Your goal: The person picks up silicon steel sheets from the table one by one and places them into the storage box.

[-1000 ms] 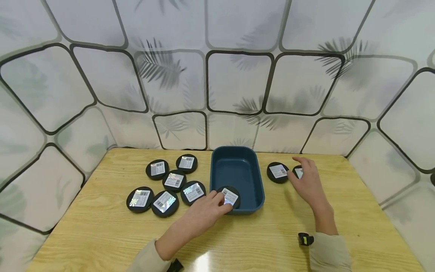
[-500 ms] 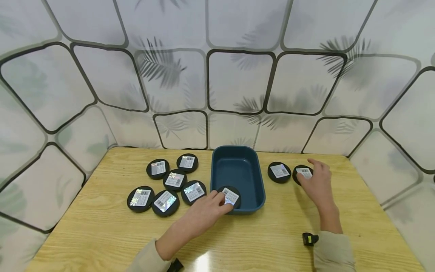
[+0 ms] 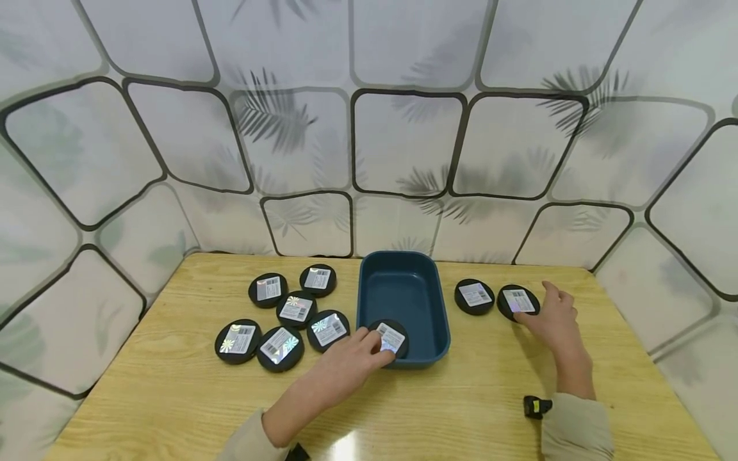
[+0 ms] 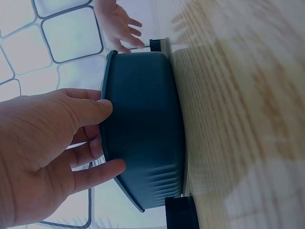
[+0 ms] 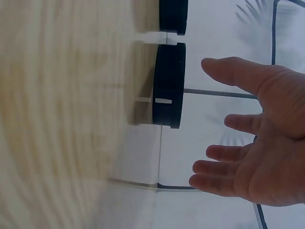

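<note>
Head view: tabletop point(image 3: 450, 410) with a blue bin point(image 3: 414, 294) at its middle; six black discs point(image 3: 296, 309) lie at the bin's nine o'clock.
Binned disc point(image 3: 399, 344): label up at the bin's seven o'clock corner, hidden in the left wrist view.
Left hand point(image 3: 348, 365): fingers bent, partly closed over that corner — whether they grip the binned disc or the rim, I cannot tell.
Right-side pair: inner disc point(image 3: 475, 297) and outer disc point(image 3: 516, 299), at the bin's three o'clock.
Right hand point(image 3: 555, 321): at the outer disc's four o'clock, fingers spread, holding nothing.
Nudge risk: a low inward sweep of the thumb could knock the outer disc into its neighbour.
Tip risk: left fingers bearing down on the rim could tilt the bin — or jam the binned disc against its wall.
</note>
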`<state>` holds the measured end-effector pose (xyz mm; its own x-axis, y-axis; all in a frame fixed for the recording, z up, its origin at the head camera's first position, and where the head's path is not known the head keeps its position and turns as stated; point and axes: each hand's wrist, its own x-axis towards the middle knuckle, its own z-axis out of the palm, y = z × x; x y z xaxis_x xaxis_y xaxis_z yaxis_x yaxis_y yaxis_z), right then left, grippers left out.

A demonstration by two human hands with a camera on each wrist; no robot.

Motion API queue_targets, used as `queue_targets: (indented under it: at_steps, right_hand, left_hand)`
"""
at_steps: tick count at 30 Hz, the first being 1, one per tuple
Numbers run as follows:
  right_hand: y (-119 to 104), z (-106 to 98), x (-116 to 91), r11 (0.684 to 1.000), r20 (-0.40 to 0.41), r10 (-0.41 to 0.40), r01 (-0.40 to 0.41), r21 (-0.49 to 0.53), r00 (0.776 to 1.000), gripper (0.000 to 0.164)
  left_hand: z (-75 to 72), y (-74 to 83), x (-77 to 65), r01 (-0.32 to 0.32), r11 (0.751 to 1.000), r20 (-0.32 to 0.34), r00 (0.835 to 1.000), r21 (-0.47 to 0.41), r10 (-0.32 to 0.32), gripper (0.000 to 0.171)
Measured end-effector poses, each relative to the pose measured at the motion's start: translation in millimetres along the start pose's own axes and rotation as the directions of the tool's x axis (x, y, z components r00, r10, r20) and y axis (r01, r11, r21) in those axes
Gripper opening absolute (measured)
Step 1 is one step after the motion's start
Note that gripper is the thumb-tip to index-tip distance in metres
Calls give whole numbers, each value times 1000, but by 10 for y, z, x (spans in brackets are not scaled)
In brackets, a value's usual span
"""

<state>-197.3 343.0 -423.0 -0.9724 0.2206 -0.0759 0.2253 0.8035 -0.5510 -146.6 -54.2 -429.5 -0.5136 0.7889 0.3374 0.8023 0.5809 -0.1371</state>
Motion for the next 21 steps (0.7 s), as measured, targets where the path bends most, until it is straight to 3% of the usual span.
queue_targets:
  at_steps: [8,12,21]
  right_hand:
    - [17,-40,21,1000,79,7,-5,-22,997,99]
    - [23,-29,38,999,134,1,3,-34,991,99]
    - [29,30,84,996,176,-71,78,-35,982,96]
  left_hand:
    - [-2,10,6,-6,1000,-31,1000,5,6,19]
    - [-1,13,2,-4,1000,-21,1000,6,4,19]
    - [-6,2,-6,11,1000,15,1000,-3,-11,20]
